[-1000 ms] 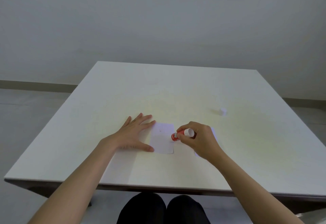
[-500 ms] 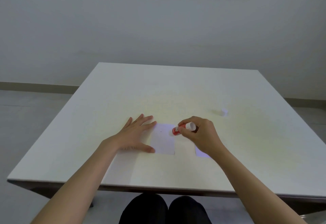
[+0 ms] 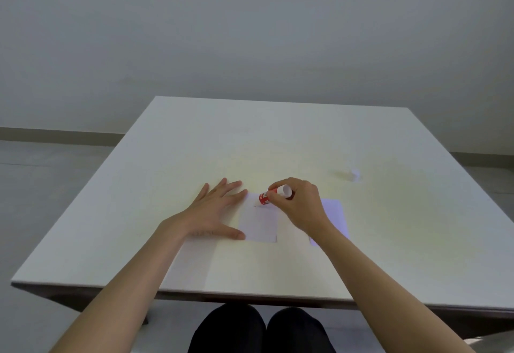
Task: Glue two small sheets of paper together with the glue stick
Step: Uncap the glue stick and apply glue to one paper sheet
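Note:
A small white sheet of paper (image 3: 260,226) lies flat near the middle of the white table (image 3: 278,141). My left hand (image 3: 214,212) is spread flat on the table, its thumb and fingertips pressing the sheet's left edge. My right hand (image 3: 299,205) grips a red and white glue stick (image 3: 271,195), tilted, with its tip touching the sheet's far left corner. A second small white sheet (image 3: 335,216) lies to the right, partly hidden under my right hand and wrist.
A small white cap (image 3: 355,173) stands on the table at the far right of the sheets. My dark-clothed knees (image 3: 261,330) show below the table's near edge. A plain wall and grey floor lie behind.
My right hand has slid the glue stick away from me, from the sheet's right middle up to its far edge and leftward. My left hand has stayed flat on the sheet's left side.

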`<state>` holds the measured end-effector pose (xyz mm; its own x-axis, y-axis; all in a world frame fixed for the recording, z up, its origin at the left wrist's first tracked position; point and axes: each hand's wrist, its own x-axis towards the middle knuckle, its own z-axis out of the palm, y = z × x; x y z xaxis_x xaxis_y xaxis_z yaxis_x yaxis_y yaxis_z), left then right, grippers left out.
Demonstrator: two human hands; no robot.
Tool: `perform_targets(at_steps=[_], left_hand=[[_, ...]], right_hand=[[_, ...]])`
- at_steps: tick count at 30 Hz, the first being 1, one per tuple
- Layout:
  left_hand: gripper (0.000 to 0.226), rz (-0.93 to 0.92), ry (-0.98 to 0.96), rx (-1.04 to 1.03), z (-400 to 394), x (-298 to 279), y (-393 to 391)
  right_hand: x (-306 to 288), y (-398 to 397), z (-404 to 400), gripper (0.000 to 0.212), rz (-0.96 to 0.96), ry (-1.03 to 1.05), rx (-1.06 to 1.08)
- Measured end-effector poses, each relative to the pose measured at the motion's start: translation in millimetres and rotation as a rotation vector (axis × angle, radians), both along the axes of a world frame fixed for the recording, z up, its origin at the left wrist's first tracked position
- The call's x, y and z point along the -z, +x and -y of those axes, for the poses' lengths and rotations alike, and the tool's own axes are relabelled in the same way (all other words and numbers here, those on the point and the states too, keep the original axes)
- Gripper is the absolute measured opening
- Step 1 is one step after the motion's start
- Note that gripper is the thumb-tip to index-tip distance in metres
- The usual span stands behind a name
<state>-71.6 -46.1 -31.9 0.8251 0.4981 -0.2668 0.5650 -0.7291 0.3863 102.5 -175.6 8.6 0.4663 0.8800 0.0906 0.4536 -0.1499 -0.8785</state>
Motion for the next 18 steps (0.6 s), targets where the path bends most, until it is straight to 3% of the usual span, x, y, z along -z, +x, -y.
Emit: perform_targets(at_steps=[5,12,18], left_hand=[[0.102,0.033,-0.006,-0.015,1,3,-1],[0.104,0.015,0.032,0.009,-1,4,0],[0.102,0.034,0.037,0.004,-1,5,0]], right_hand=[[7,-21,8,0.009,0.11,-0.054,-0.22],[7,4,-14,0.01,0.036,0.011,-0.002],[9,-6,-5,0.008,0.114,-0.02,-0.175]])
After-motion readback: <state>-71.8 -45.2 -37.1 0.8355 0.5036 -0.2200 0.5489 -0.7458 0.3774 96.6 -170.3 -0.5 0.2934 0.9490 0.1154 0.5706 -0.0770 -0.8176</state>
